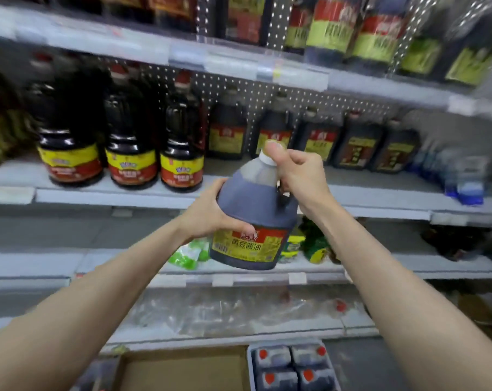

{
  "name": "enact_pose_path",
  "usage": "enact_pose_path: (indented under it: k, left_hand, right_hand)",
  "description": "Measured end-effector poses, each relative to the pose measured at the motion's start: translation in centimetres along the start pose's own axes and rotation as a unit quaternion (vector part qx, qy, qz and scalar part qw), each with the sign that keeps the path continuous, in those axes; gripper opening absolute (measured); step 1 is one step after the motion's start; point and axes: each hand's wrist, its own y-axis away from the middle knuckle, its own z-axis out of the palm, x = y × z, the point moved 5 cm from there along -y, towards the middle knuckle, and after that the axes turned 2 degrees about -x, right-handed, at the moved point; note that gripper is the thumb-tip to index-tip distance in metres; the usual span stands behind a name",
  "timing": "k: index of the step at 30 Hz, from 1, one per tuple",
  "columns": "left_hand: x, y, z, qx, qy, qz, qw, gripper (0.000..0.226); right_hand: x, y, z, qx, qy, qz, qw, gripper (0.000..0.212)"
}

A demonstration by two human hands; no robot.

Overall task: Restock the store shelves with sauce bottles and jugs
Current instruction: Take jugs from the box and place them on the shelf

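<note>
A dark soy sauce jug [253,210] with a white cap and a red and yellow label hangs tilted in front of the middle shelf [112,194]. My right hand [298,176] grips its handle near the neck, thumb against the cap. My left hand [208,213] holds the jug's left side and underside. A row of matching jugs [318,136] stands at the back of the middle shelf behind it. Three tall dark sauce bottles [131,153] with yellow and red labels stand at the shelf's front left.
An upper shelf [239,63] carries more dark jugs. Green packets [188,255] lie on the lower shelf. Below are an open cardboard box [182,368] and a crate of red-capped jugs [292,368]. Blue-capped bottles [462,182] stand at the right.
</note>
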Motion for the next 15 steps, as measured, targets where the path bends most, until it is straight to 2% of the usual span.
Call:
enact_pose_path:
  k: [1, 5, 7, 15]
  left_hand:
    - [1.3, -0.1, -0.7, 0.012, -0.014, 0.012, 1.000, 0.085]
    - [4.3, -0.8, -2.8, 0.047, -0.044, 0.031, 0.997, 0.085]
    - [4.8, -1.4, -3.1, 0.052, -0.046, 0.029, 0.997, 0.080]
    - [4.0, -6.1, -3.7, 0.074, -0.054, 0.012, 0.996, 0.088]
  right_hand:
    - [-1.2, -0.5, 0.1, -0.006, -0.004, -0.008, 1.000, 0.067]
    - [-3.9, -2.2, 0.2, -0.034, 0.002, -0.006, 0.999, 0.020]
    - [-4.5, -2.8, 0.3, -0.063, 0.008, -0.005, 0.998, 0.005]
    - [-2.8, -7.4, -0.8, -0.107, 0.036, -0.016, 0.994, 0.020]
